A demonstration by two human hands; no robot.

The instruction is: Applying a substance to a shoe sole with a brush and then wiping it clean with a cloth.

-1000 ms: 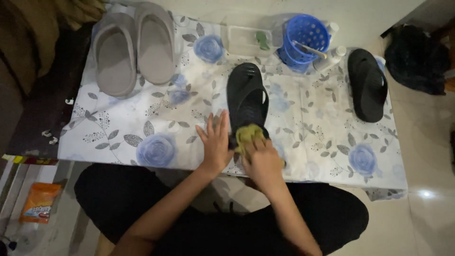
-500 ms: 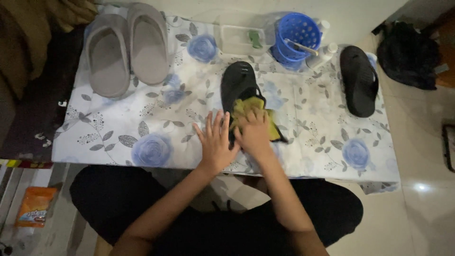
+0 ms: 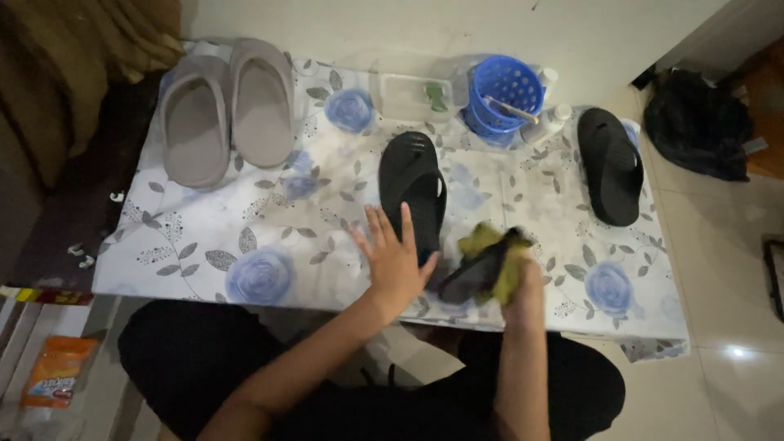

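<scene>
The left hand [image 3: 395, 260] lay flat, fingers spread apart, its fingertips and palm pressing on the heel end of the black slide sandal [image 3: 412, 192] in the middle of the table [image 3: 245, 237]. That sandal sat sole down on the flowered tablecloth, toe end pointing away toward the wall, heel end nearest the person. The right hand [image 3: 523, 282] was just beside it on the right, fingers closed around a bunched yellow-green cloth [image 3: 490, 261] with a dark patch on it; the cloth hid most of the fingers and hung near the sandal's heel, and whether it touched the sandal could not be told. A second black sandal [image 3: 609, 166] lay well apart at the table's right end. A pair of grey sandals [image 3: 227, 114] sat side by side at the far left corner. Along the back edge stood a blue perforated basket [image 3: 505, 90] with a brush handle inside it, a clear plastic tub [image 3: 408, 96] just to its left, and a small white bottle [image 3: 549, 124] to its right. A black bag [image 3: 696, 122] rested on the tiled floor off to the right, an orange packet [image 3: 54, 371] on the floor lower left.
</scene>
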